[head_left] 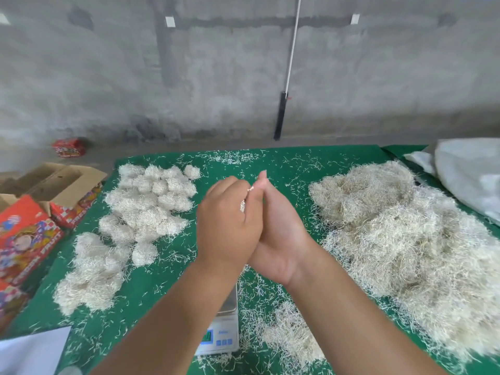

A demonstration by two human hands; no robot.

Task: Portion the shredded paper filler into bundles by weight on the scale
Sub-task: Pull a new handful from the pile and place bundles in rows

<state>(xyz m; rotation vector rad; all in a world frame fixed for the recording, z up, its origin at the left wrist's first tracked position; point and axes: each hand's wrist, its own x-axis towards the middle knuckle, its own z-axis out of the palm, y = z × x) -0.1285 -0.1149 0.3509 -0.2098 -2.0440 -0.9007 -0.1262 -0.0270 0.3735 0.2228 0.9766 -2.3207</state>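
Two hands, left (228, 226) and right (278, 234), press one filler wad (242, 205).

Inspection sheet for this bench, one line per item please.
Surface: green mat, strewn with loose paper shreds.
Job's things: big loose filler pile on the right; rounded bundles on the left; scale near edge, partly hidden by the forearms, display unreadable.
Clutter: red printed boxes and open cardboard box left; white bag right.
Grips: left hand and right hand pressed together around a small wad of filler.
Cables: white cord on the wall.
Surroundings: bare grey wall.
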